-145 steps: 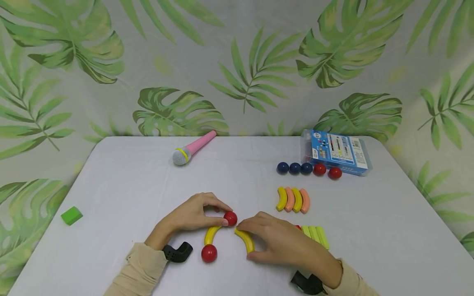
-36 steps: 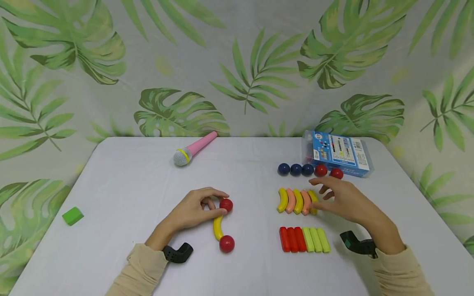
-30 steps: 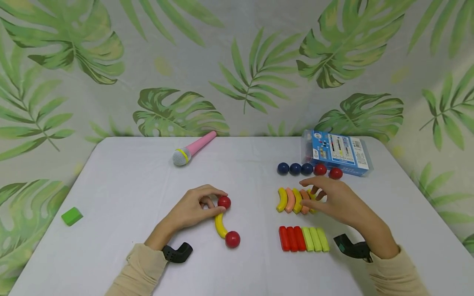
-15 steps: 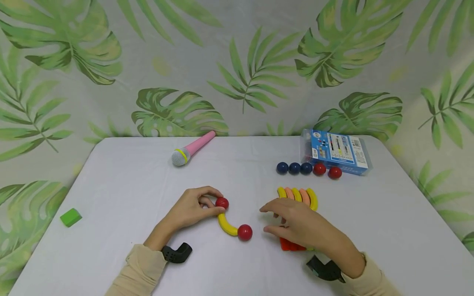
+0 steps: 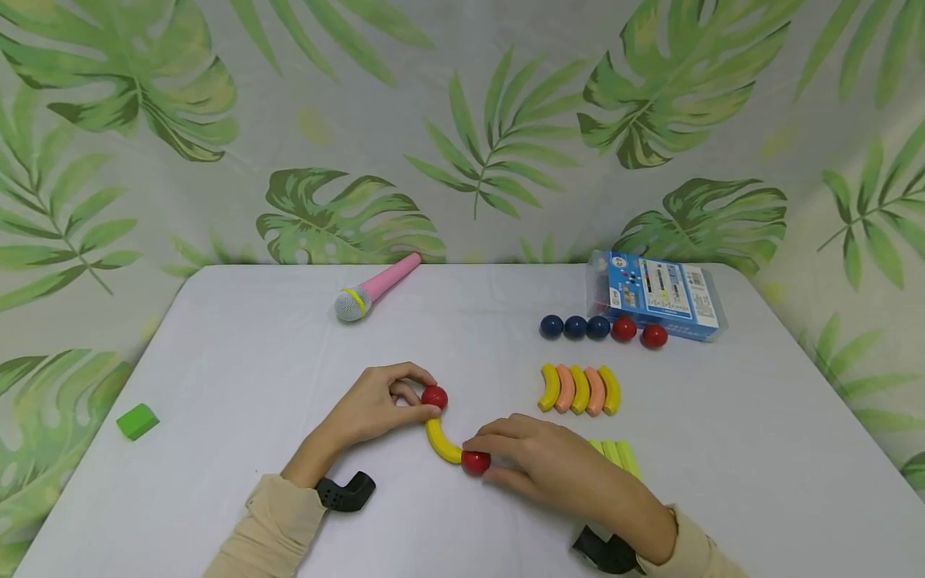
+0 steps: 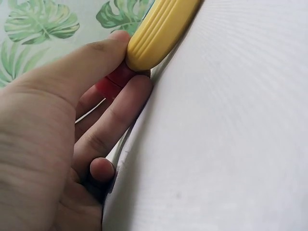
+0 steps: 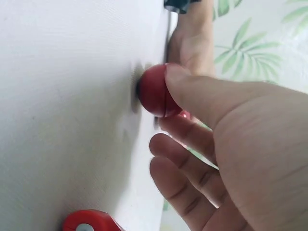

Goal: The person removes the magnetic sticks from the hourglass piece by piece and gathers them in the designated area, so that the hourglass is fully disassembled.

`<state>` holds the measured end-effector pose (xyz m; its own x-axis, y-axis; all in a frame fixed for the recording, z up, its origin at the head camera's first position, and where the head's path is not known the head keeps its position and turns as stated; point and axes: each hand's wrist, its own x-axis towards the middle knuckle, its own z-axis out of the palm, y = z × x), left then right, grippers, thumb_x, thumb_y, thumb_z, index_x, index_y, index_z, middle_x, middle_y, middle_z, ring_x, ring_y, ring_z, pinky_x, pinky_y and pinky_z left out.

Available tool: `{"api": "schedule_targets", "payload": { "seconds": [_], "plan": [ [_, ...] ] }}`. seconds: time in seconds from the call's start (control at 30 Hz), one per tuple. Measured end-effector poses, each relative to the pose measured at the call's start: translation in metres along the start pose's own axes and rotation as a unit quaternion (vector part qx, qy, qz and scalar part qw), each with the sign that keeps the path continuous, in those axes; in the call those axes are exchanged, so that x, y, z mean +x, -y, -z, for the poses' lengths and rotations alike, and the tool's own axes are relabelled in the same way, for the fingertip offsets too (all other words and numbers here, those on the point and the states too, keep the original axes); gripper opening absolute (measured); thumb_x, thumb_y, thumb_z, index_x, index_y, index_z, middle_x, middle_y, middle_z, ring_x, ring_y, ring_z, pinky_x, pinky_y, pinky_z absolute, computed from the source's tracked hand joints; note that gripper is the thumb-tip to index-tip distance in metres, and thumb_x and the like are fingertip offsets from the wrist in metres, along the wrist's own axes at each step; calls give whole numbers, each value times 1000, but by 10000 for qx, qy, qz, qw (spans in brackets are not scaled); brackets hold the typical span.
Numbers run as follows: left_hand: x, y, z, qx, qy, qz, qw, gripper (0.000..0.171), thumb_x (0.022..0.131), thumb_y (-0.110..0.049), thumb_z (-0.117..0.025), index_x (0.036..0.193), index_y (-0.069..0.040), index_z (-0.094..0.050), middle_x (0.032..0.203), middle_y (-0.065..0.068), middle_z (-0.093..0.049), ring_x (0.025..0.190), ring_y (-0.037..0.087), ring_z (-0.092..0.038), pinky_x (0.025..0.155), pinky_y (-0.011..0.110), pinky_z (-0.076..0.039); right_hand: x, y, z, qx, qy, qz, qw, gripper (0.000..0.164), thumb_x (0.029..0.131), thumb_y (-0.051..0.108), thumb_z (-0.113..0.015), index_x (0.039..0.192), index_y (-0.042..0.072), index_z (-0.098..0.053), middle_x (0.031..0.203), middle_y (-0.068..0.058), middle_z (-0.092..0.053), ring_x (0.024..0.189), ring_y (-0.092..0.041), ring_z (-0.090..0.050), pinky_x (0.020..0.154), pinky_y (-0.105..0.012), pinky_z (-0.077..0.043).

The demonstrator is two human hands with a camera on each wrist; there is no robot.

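Note:
A curved yellow rod point(image 5: 442, 441) joins two red balls on the white table in the head view. My left hand point(image 5: 376, 408) pinches the upper red ball point(image 5: 435, 397) between thumb and fingers. At the rod's lower right end, my right hand point(image 5: 560, 461) pinches the other red ball point(image 5: 475, 462). In the left wrist view the ribbed end of the yellow rod point(image 6: 163, 33) meets the held ball point(image 6: 113, 84), partly covered by fingers. The right wrist view shows my thumb on the lower ball point(image 7: 156, 91), the remaining fingers loosely bent below.
Right of the hands lie a row of yellow and orange curved rods point(image 5: 577, 390) and light green straight rods point(image 5: 614, 456), partly behind my right hand. Farther back are blue balls point(image 5: 575, 327), red balls point(image 5: 624, 328) and a blue box point(image 5: 661, 297). A pink microphone point(image 5: 379, 287) and green block point(image 5: 137, 421) lie leftward.
My right hand set another yellow rod at the curved row's end, then came back left and gripped the lower ball. The rod and lower ball swung rightward about the ball in my left hand.

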<state>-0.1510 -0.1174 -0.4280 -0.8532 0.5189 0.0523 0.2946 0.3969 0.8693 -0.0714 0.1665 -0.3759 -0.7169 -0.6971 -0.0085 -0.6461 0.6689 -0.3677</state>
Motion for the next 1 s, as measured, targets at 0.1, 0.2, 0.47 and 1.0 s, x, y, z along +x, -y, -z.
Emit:
{"api": "schedule_targets", "payload": {
  "seconds": [0.1,0.2,0.47,1.0],
  "plan": [
    [0,0,0,43,9,-79,10000,36,86,-38,-85,115,-22,-71,75,-13,-73,75,8,-67,86,29,-46,0,2,0,-21,31,-53,10000,33,100,38,-69,132,29,-69,128,14,-68,119,-9,-62,99,-33,-55],
    [1,0,-1,73,26,-140,9999,35,87,-38,-84,115,-22,-71,75,-13,-73,75,7,-66,86,29,-47,1,4,1,72,95,-169,9998,31,98,40,-71,127,28,-70,122,15,-68,111,-6,-62,94,-30,-56],
    [1,1,-2,203,5,-162,9997,36,88,-38,-83,118,-22,-70,75,-16,-72,69,8,-60,84,28,-46,1,8,4,294,349,-463,9979,32,91,39,-80,119,27,-70,104,14,-67,92,-1,-56,78,-21,-53],
    [1,1,-2,262,25,-114,9996,35,88,-37,-83,118,-22,-70,76,-14,-71,57,8,-48,67,26,-39,-10,-23,34,274,-513,-779,9953,33,91,26,-81,123,20,-71,112,11,-70,98,-10,-64,84,-28,-58]
  ]
}}
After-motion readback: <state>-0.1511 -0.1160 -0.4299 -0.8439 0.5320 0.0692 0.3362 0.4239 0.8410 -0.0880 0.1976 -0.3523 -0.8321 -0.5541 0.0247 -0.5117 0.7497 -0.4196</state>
